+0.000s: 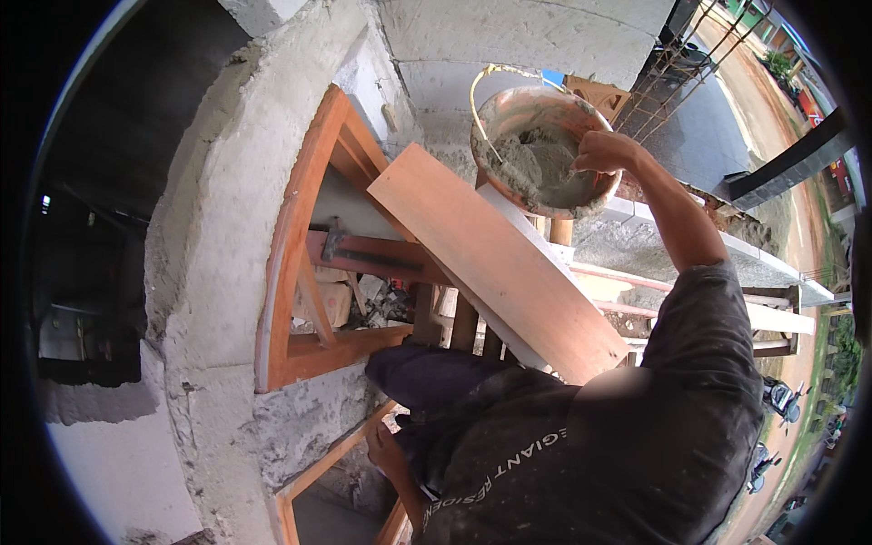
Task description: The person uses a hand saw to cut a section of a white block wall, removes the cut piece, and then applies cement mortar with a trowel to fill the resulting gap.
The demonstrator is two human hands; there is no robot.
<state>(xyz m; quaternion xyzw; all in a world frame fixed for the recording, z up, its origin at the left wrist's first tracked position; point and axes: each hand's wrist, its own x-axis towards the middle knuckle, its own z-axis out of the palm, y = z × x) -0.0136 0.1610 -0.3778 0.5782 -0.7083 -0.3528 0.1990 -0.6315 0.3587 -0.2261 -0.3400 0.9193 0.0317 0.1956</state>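
Observation:
At the upper right, my bare right hand [604,153] is closed over the near-right rim of an orange-brown bucket [490,100]. Wet grey mortar [548,168] fills much of the bucket, and my fingertips reach just above it. What they grip, if anything, is hidden. The bucket's yellowish handle [473,91] stands up at its left side. Low in the view, my left hand [385,450] hangs close to the edge of a lower wooden frame [336,451]. Its fingers are partly covered by my dark clothing. I cannot tell whether it touches the frame.
A wide wooden board [495,259] slopes from beside the bucket toward my chest. Left of it, an orange-brown triangular wooden frame [295,218] is set against a rough plastered wall [213,282]. Poles and planks [772,318] extend to the right, above a road with parked motorbikes [783,400].

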